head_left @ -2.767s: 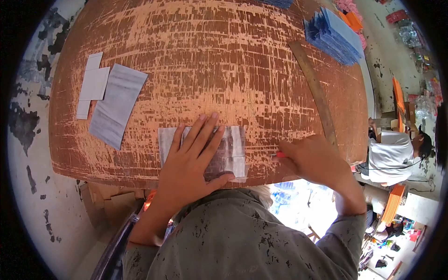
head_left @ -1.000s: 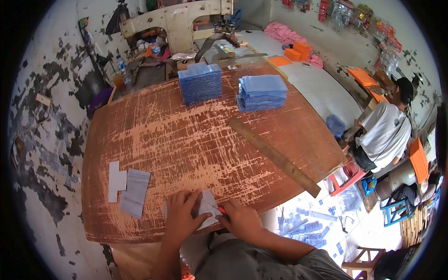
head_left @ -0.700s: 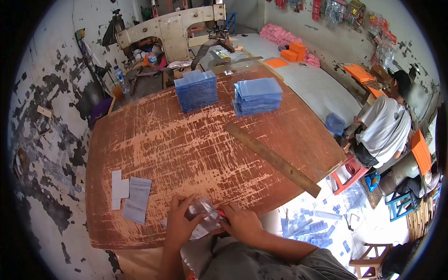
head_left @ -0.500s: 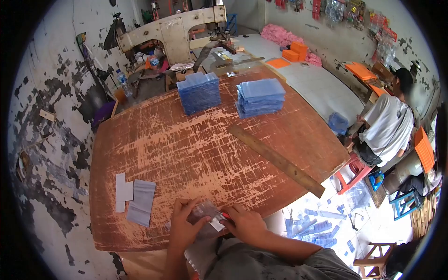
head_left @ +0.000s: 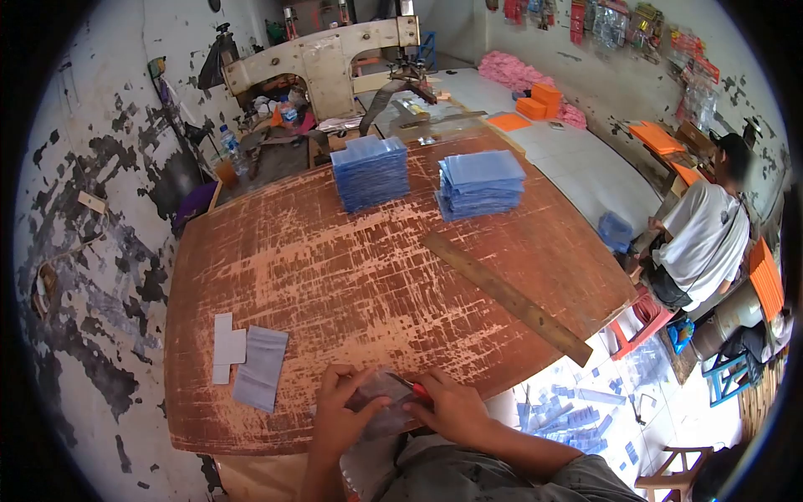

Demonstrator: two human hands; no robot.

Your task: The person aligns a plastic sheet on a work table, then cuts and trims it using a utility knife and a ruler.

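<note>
Blue plastic stacks (head_left: pixel 370 177) and a brown ruler (head_left: pixel 506 297) lie farther up the table (head_left: pixel 335 280). At its near edge, the left hand (head_left: pixel 339 417), no longer flat, pinches the clear sheet (head_left: pixel 381 386); the right hand (head_left: pixel 456 410) grips a red cutter (head_left: pixel 420 390).

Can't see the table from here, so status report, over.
Left hand holding translucent sheet. Right hand gripping red-handled cutter. Long ruler lies clear of both hands.

The head camera faces forward and down over the tabletop (head_left: pixel 335 280) from its near edge; coverage extends past the far edge.
</note>
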